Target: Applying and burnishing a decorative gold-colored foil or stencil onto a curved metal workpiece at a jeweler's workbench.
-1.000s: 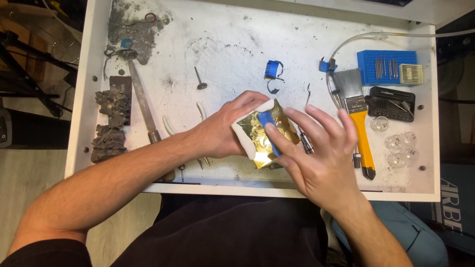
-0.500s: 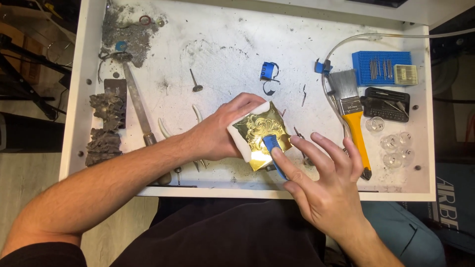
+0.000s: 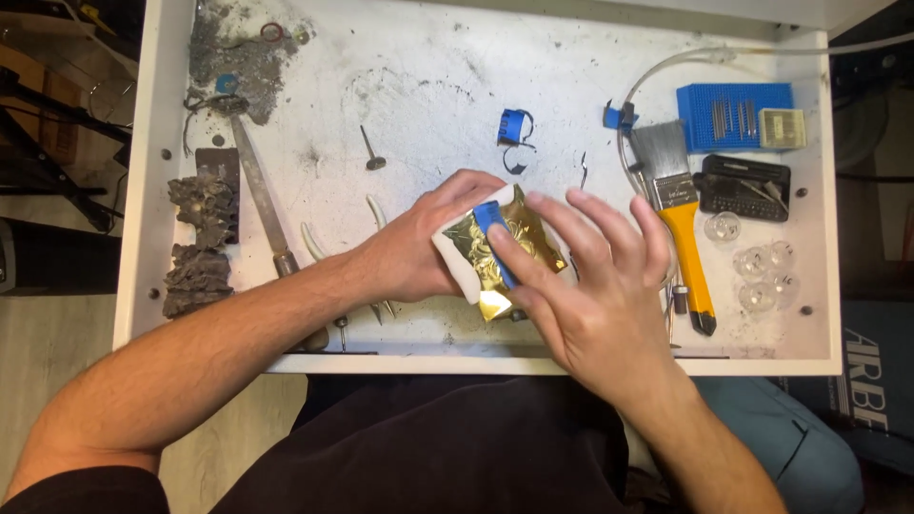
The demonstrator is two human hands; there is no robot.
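Right hand (image 3: 595, 295), fingers spread almost flat, presses a small blue tool (image 3: 495, 238) onto a crinkled gold foil sheet (image 3: 509, 249) lying near the front edge of the white, soot-stained tabletop (image 3: 428, 86). Left hand (image 3: 419, 252) is curled around the white block (image 3: 455, 259) under the foil, gripping its left side. Farther right lies a yellow-handled flat paintbrush (image 3: 678, 214), with a blue perforated rectangular tray (image 3: 733, 114) beyond it.

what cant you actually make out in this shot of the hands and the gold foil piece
- Head view: the crinkled gold foil sheet on its white backing is partly covered by the right hand; its full outline is hidden.
- The narrow blue tool under the right fingers: its kind and its lower end are hidden.
- What the left hand grips beneath the white backing is hidden.
- The small pins in the blue square tray: too small to tell.
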